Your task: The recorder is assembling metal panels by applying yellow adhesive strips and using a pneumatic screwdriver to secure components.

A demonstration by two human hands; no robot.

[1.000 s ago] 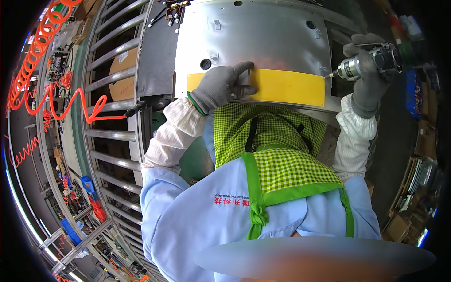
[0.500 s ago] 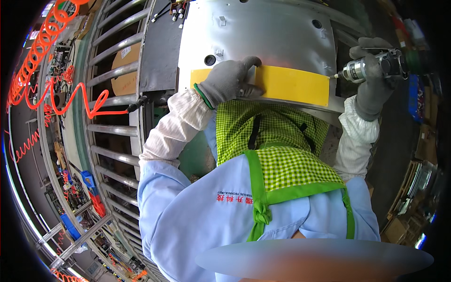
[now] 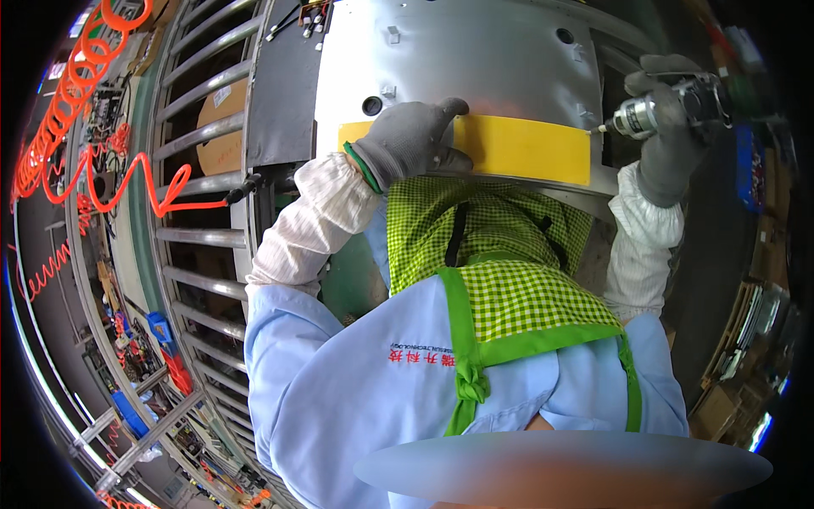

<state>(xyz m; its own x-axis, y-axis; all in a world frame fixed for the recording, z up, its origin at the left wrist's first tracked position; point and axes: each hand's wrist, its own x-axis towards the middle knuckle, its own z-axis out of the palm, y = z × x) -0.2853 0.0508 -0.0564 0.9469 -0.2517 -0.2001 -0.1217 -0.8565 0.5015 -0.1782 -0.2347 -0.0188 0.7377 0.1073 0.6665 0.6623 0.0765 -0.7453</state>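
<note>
A long yellow strip [image 3: 526, 151] lies along the near edge of a silver metal panel [image 3: 475, 59]. My left hand [image 3: 405, 142], in a grey glove, covers the strip left of its middle, with thumb and fingers closed over it; the fingers' far side is hidden. In my right hand [image 3: 670, 136], also gloved, is a hand-held power tool, seemingly a rivet gun [image 3: 634, 119], with a silver cylindrical head. Its thin tip points left at the strip's right end; I cannot tell whether they touch. The tool's rear is dark and blurred.
To the left runs a roller conveyor [image 3: 203, 237] beside a dark grey board [image 3: 284, 102]. Orange coiled air hoses [image 3: 93, 76] hang at the far left. Small connectors [image 3: 314, 19] lie beyond the board. Cardboard boxes [image 3: 716, 411] stand on the right.
The panel, strip and both hands appear slightly further left in the view, along with the surroundings. Both hands keep the same hold, and the tool's tip stays by the strip's right end.
</note>
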